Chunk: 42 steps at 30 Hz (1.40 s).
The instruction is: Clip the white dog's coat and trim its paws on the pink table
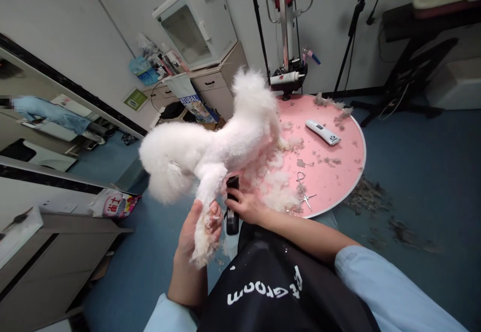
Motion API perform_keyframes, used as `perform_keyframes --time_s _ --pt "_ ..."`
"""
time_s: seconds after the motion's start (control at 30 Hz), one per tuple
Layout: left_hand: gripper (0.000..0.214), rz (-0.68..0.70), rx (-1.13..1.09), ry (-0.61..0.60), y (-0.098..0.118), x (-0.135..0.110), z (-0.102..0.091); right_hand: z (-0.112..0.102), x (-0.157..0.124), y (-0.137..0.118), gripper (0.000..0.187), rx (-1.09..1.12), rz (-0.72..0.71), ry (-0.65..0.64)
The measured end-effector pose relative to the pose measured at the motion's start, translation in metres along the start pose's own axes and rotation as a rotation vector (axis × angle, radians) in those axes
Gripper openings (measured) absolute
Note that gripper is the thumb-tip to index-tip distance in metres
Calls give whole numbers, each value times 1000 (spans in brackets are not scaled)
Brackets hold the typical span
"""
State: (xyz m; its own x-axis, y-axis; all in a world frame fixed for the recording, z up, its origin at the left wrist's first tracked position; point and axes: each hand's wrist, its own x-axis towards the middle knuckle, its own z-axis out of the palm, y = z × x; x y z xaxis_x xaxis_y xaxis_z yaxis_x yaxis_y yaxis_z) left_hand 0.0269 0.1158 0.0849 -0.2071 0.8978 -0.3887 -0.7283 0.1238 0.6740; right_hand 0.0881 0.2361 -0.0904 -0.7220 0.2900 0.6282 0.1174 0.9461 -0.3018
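Hands: the left hand [197,229] is wrapping round the lower leg [206,207] of the dog [229,139], fingers closing over the paw and lifting it off the table [349,172] toward the apron [270,282]. The grip looks meant to draw the leg out straight and clear of the body, leaving the paw steady and exposed. The right hand [246,207] is clamping a black clipper [232,207], held upright with its head pointing up, just beside the leg. Cannot tell whether the blade is touching the coat. The hands are sitting near each other but apart, with the leg and clipper between them.

The dog is standing on the pink table with its rump toward the stand [284,31] and its head hanging past the rim on the left.

Around: loose fur [280,187] is piling up just beside the right forearm. Scissors [304,192] are lying at the edge of the pile. A white clipper [322,131] is lying further out, well apart from the dog's feet, probably parked within the right hand's reach. More clippings [366,194] are lying on the floor by the table. A cabinet [216,84] is standing behind the dog.

In the way: the dog's fluffy head and chest are crowding the leg from the left, and the apron is sitting right under the paw.
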Motion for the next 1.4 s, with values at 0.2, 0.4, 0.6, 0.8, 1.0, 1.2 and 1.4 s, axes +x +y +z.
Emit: perform_keyframes --time_s 0.2,0.4,0.6,0.8,1.0,1.2,1.4 --pt "35 -9 -4 36 0 -2 -2 -16 15 37 30 -32 127 -87" --pt "34 -5 -28 42 -4 -4 -10 -23 -6 28 24 -90 -61 -5" --pt "33 17 -17 7 -2 -8 -17 -28 6 76 21 -215 -124 13" --pt "30 50 -32 28 -4 -10 -22 -48 -8 89 24 -107 -252 -19" --pt "30 69 -59 59 -8 -12 -22 -63 7 108 25 -105 -258 -132" --pt "30 100 -90 114 -13 -15 -22 -70 3 135 24 -135 -245 -132" --pt "34 85 -43 99 -26 -11 -27 -82 7 134 26 -56 -297 -203"
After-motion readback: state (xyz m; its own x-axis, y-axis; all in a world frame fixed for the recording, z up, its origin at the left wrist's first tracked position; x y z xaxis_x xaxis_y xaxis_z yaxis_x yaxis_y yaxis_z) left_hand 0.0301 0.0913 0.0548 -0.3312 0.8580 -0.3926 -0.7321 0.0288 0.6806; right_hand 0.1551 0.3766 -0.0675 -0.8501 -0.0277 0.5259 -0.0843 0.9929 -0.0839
